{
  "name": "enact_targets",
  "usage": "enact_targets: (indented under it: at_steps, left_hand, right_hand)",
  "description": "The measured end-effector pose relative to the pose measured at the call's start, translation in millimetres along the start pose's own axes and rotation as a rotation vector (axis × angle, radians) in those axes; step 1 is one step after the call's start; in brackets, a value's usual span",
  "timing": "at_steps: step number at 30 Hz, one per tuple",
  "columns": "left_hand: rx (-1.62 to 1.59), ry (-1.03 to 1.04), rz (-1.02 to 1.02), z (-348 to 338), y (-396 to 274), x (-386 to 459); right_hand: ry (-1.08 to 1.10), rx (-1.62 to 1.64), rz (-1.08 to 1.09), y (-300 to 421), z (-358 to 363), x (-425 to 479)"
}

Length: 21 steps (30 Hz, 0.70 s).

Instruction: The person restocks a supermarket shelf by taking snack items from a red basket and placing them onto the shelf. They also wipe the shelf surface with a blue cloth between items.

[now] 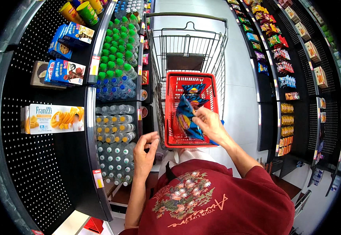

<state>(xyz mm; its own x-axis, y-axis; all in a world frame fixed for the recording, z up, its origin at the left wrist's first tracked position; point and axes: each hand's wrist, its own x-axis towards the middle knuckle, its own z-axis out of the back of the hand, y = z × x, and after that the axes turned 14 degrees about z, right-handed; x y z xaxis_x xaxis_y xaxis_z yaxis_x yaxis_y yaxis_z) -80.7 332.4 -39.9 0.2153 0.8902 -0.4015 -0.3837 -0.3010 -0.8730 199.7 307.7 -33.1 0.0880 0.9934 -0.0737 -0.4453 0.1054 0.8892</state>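
Observation:
A blue bag of chips (185, 121) is pinched at its upper edge by my right hand (210, 123), over the near half of a red plastic shopping basket (214, 101). Two more blue chip bags lie in the basket beyond it, one behind the other (193, 89). The basket sits at the near end of a wire shopping cart (223, 53). My left hand (147, 149) is raised to the left of the basket, fingers apart and slightly curled, with nothing in it.
On the left, shelves hold boxed biscuits (55, 119), snack canisters (87, 13) and many bottles with green caps (111, 57). Shelves of bagged snacks (282, 54) line the right side. The cart stands on the pale floor (241, 97) between them.

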Motion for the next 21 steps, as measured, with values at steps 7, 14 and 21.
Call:
enact_targets:
  at_steps: [7,14,21]
  left_hand:
    - [-0.037,-0.046,0.172,0.8,53.9,-35.3]
    - [-0.067,-0.075,0.247,-14.1,73.9,-57.6]
    - [-0.077,-0.049,0.333,-27.8,85.4,-77.3]
  right_hand:
    - [-0.213,0.223,-0.056,-86.0,-9.7,57.8]
    - [-0.292,0.093,-0.085,-148.3,-39.1,120.4]
    - [-0.252,0.030,-0.157,-243.0,-78.1,160.2]
